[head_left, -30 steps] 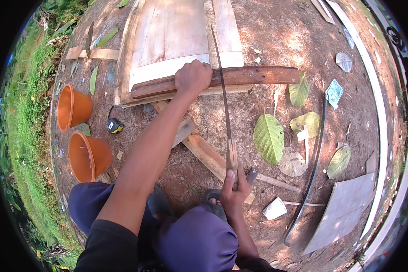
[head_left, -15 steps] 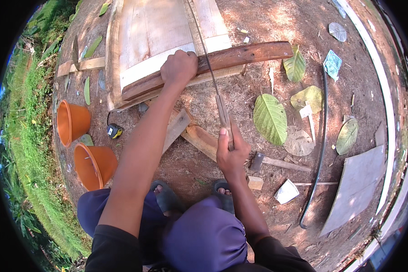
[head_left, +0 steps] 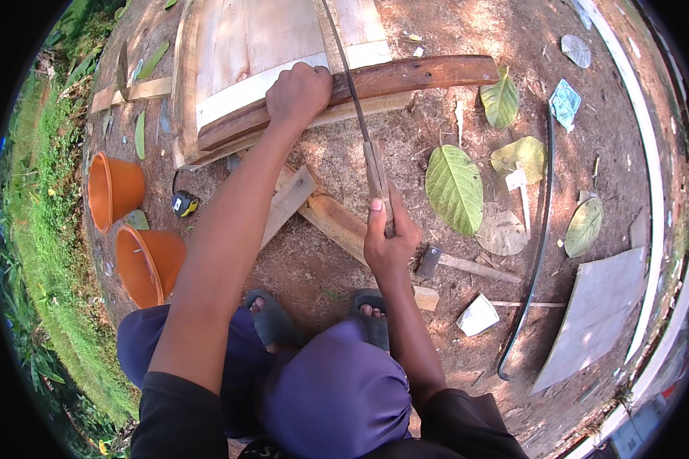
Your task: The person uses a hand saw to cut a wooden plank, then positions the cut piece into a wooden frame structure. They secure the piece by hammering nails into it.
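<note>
A dark brown wooden beam (head_left: 413,74) lies across the near end of a pale plank structure (head_left: 260,38). My left hand (head_left: 298,93) is closed over the beam, left of a handsaw (head_left: 355,96). The saw's thin blade crosses the beam nearly edge-on and runs away over the planks; its far end is out of view. My right hand (head_left: 391,237) wraps round the saw's wooden handle (head_left: 376,172), thumb laid along it. Whether the teeth have cut into the beam I cannot tell.
Two orange pots (head_left: 151,264) and a tape measure (head_left: 184,203) lie at the left. Wood offcuts (head_left: 289,205) sit below the beam. On the right are a hammer-like tool (head_left: 430,262), a black curved strip (head_left: 545,191), large leaves (head_left: 453,190) and a grey panel (head_left: 593,317).
The whole view has shifted slightly, so the scene sits a little higher. Both hands keep their holds on the beam and the saw, with little visible movement between them.
</note>
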`<state>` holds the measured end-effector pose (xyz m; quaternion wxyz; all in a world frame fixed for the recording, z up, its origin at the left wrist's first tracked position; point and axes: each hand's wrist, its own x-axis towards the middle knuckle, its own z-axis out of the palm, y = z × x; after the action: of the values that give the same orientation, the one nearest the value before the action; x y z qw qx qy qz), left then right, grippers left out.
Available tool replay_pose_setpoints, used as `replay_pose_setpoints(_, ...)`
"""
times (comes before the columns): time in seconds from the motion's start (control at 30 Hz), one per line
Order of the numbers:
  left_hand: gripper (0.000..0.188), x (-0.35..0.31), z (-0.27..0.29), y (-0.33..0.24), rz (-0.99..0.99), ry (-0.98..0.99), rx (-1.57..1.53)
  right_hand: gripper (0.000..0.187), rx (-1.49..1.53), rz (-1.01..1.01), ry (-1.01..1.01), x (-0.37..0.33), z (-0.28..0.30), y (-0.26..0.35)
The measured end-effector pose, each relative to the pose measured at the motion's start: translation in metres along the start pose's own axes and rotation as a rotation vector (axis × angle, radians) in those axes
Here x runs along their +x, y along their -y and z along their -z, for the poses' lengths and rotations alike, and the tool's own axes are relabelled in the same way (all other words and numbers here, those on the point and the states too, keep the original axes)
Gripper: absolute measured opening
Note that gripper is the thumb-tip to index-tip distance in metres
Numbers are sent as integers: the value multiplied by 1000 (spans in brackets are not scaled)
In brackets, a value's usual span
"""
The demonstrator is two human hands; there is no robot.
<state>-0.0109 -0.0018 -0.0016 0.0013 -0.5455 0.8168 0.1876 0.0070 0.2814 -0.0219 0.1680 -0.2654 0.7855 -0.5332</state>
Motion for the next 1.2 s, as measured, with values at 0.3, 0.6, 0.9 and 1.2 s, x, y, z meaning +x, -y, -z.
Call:
replay_pose_setpoints(0.3, 53, -2, 0, 3, 125, 32, -25, 39, -38, -119, 110, -51, 45, 23)
replay_pose_setpoints(0.6, 52, 0, 6, 1, 109, 5, -40, 40, -26, 108, 77, -91, 71, 5)
replay_pose_setpoints(0.9, 53, -1, 4, 5, 68, 34, -61, 39, -24, -73, 66, -19, 9, 14)
replay_pose_setpoints(1.2, 48, 3, 2, 1, 66, -6, -8, 41, -48, -116, 66, -20, 12, 17)
